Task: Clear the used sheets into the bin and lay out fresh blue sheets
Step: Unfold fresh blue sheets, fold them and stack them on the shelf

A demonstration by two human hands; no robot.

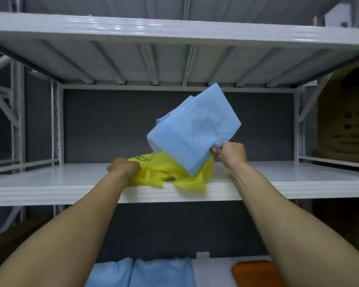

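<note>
1. Closest to the camera, at the bottom edge: a row of folded blue sheets (160, 272) on a lower level of the rack, with an orange thing (255, 272) just beside them on the right. I can't tell what the orange thing is.
2. Both bare forearms reach up and forward from there to the white shelf (50, 183) in the middle.
3. The left hand (123, 167) is bunched into a fist on the left end of a crumpled yellow sheet (170, 172). The sheet lies at the front of the shelf, with a corner or two hanging over the lip. There's some dark print on it, too small to read, so it could be a bag for all I know.
4. The right hand (231, 153) pinches one corner of a folded blue sheet (193, 129). It's held up and tilted, its lower corner right over the yellow one. Whether they touch, I can't say.
5. The hands are well apart, each clamped on its own piece.
6. Behind all that: a dark back panel (112, 125), the ribbed underside of the upper shelf (133, 27), and a cardboard box (348, 125) on the next rack to the right.
7. Progress guess: early to middle. The yellow one isn't cleared off the shelf yet and no bin is in view. The blue one is folded, not spread. So binning and laying out both look left to do, at least on this shelf.
</note>
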